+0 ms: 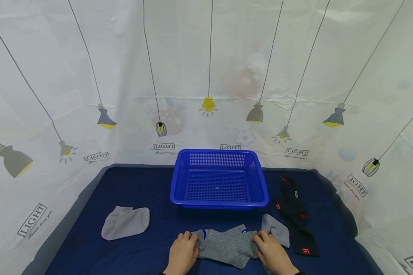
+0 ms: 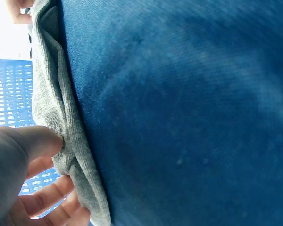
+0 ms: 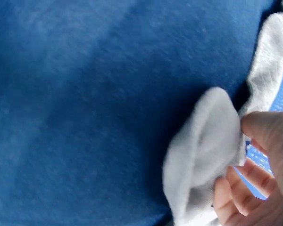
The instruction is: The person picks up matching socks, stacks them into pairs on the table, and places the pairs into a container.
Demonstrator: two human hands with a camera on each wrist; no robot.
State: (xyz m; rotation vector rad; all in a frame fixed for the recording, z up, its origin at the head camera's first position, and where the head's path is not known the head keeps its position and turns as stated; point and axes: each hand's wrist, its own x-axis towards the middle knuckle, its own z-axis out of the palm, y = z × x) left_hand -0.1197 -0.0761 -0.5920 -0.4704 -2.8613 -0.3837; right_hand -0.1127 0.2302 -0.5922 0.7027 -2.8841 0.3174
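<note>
A pair of grey ribbed socks (image 1: 223, 246) with blue marks lies spread on the dark blue cloth, between both hands. At its left end my left hand (image 1: 183, 250) pinches the fabric. In the left wrist view, the thumb of that hand (image 2: 33, 174) presses the near side of the grey sock (image 2: 68, 117), with the fingers beyond it. My right hand (image 1: 273, 252) pinches the other end. A lighter grey sock (image 1: 277, 231) lies just beyond that hand. In the right wrist view, grey sock fabric (image 3: 203, 150) hangs beside the thumb and fingers of the right hand (image 3: 259, 174).
Behind the socks stands a blue plastic basket (image 1: 220, 204) with nothing in it. A light grey sock (image 1: 125, 223) lies flat at the left. Several black socks (image 1: 292, 208) with red marks overlap at the right. A white lamp-print sheet (image 1: 199, 57) surrounds the dark blue cloth (image 1: 144, 183).
</note>
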